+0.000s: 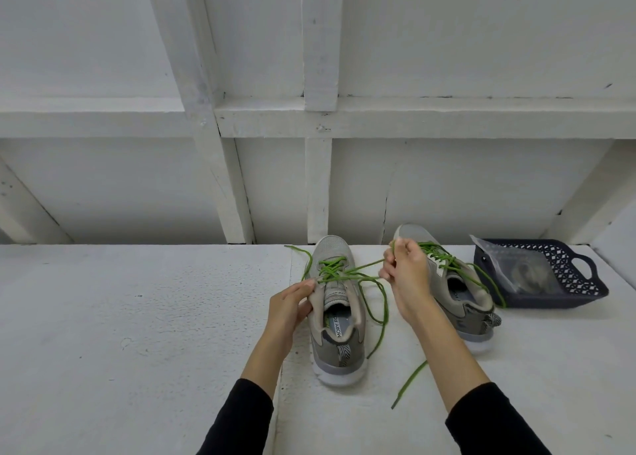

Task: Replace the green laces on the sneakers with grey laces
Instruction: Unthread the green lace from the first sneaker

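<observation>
Now, left hand (292, 303) gripping grey sneaker (335, 320), right hand (404, 272) pinching green lace (370, 284) — untied, half-loosened

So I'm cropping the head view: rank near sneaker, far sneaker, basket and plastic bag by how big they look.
1. Near sneaker, though it's closer to the camera.
2-3. Far sneaker and basket: too alike, and the hand hides part of the sneaker.
4. Plastic bag.

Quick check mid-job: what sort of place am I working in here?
Probably a plain workshop or storage space, not a living room: a white painted work surface, a bare white timber-framed wall behind it, and a dark plastic basket.
</observation>
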